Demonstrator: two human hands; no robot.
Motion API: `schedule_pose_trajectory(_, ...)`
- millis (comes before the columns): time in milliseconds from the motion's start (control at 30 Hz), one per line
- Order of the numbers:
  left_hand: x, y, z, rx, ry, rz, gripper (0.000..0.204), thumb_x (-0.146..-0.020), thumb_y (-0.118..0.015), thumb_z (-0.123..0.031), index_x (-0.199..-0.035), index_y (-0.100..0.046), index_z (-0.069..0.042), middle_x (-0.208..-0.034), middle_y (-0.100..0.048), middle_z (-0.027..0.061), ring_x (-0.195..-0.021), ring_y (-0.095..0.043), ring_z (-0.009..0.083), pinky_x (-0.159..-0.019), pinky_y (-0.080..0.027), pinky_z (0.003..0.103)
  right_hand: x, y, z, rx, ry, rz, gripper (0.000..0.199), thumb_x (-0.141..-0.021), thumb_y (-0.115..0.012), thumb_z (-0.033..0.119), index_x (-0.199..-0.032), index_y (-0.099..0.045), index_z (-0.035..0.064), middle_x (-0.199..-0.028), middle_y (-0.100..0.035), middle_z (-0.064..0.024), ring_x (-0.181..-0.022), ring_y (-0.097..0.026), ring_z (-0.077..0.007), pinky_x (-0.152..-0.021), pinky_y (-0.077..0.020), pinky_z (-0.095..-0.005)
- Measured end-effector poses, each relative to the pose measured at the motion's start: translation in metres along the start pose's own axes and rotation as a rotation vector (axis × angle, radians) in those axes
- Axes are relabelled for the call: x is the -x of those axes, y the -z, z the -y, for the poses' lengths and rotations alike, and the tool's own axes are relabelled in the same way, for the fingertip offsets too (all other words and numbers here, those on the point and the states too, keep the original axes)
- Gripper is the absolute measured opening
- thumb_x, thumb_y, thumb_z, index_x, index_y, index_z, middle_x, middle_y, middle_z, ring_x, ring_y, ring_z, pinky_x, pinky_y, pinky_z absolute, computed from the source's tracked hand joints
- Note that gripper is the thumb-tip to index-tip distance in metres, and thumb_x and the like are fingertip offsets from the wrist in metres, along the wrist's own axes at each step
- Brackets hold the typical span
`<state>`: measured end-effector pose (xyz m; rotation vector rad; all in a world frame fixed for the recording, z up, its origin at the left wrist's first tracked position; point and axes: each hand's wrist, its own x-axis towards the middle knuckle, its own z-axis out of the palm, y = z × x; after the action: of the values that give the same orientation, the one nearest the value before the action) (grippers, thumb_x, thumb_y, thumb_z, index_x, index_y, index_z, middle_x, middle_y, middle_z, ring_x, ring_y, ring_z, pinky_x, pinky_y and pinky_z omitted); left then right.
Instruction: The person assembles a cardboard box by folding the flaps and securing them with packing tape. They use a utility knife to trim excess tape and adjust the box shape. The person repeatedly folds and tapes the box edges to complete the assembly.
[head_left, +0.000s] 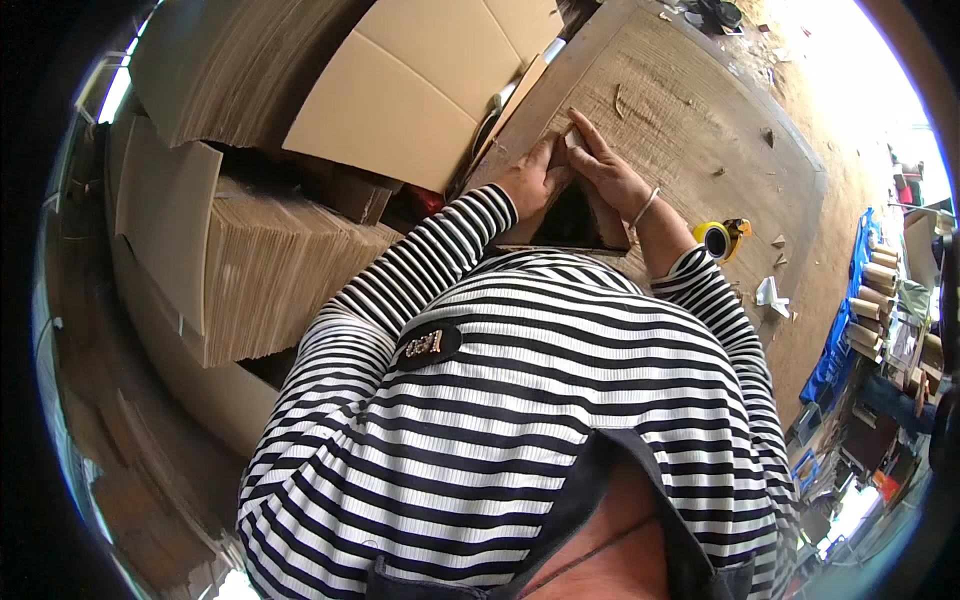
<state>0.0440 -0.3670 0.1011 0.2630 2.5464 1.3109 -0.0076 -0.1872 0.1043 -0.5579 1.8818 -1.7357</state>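
My left hand (535,178) and my right hand (606,170) meet at the near edge of a large brown cardboard sheet (690,110) lying on the work surface. Both hands pinch a small cardboard flap (572,138) between them. The left fingers curl around its edge, and the right fingers lie stretched along it. A thin bracelet (646,206) circles my right wrist. Below the hands a dark opening (575,215) shows between my forearms. My striped sleeves and shirt hide whatever lies under it.
A yellow tape roll (715,238) lies right of my right forearm, with small cardboard scraps (772,292) nearby. Tall stacks of flat cardboard (270,270) stand on the left, with a folded box blank (420,90) above them. Cardboard tubes (872,300) lie at the far right.
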Motion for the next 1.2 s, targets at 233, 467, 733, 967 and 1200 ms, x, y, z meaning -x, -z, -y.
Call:
schedule_pose_trajectory(233,0.052,-0.001,0.016,0.102,-0.204,-0.006,0.074,-0.093,-0.051,-0.032,-0.147,-0.009,-0.004,-0.151,-0.014,0.0188,-0.140,-0.013,0.0316,-0.113,-0.014,0.039,-0.013,-0.006,0.002,0.536,0.096,-0.048,0.051,-0.086,-0.061,0.021,-0.131,-0.041,0.0099,-0.132,-0.045,-0.0207,-0.125,-0.042,-0.0321,-0.103,-0.0337,-0.0372)
schedule_pose_trajectory(467,0.115,0.003,0.023,0.445,-0.156,-0.049,0.042,-0.085,-0.063,-0.030,-0.118,-0.049,-0.008,-0.134,-0.043,0.0151,-0.128,-0.037,0.0288,-0.105,-0.030,0.043,-0.055,-0.006,0.011,0.617,0.086,0.047,0.037,-0.084,-0.064,0.030,-0.111,-0.056,0.0062,-0.120,-0.052,-0.0164,-0.107,-0.055,-0.0318,-0.090,-0.0455,-0.0390)
schedule_pose_trajectory(733,0.094,-0.015,0.009,0.318,-0.080,-0.389,0.022,-0.084,-0.068,-0.017,-0.099,-0.055,-0.007,-0.133,-0.043,0.0185,-0.119,-0.047,0.0271,-0.096,-0.040,0.038,-0.084,0.010,-0.018,0.318,0.120,0.053,0.032,-0.088,-0.059,0.032,-0.101,-0.062,0.0027,-0.095,-0.064,-0.0097,-0.090,-0.061,-0.0201,-0.081,-0.0468,-0.0296)
schedule_pose_trajectory(967,0.101,-0.026,0.014,0.518,0.104,-0.695,0.042,-0.082,-0.071,-0.026,-0.112,-0.050,-0.005,-0.108,-0.052,0.0095,-0.098,-0.052,0.0197,-0.087,-0.044,0.033,-0.061,-0.007,-0.027,-0.242,-0.080,-0.170,0.025,-0.083,-0.063,0.027,-0.093,-0.063,0.0043,-0.086,-0.060,-0.0042,-0.079,-0.057,-0.0157,-0.072,-0.0452,-0.0293)
schedule_pose_trajectory(1200,0.039,-0.025,0.027,0.494,-0.030,-0.584,0.033,-0.075,-0.071,-0.024,-0.098,-0.054,-0.007,-0.100,-0.050,0.0088,-0.096,-0.049,0.0218,-0.090,-0.041,0.037,0.030,-0.025,-0.001,-0.468,-0.088,-0.920,0.018,-0.090,-0.053,0.022,-0.087,-0.059,0.0050,-0.076,-0.053,-0.0012,-0.070,-0.046,-0.0116,-0.065,-0.0395,-0.0284)
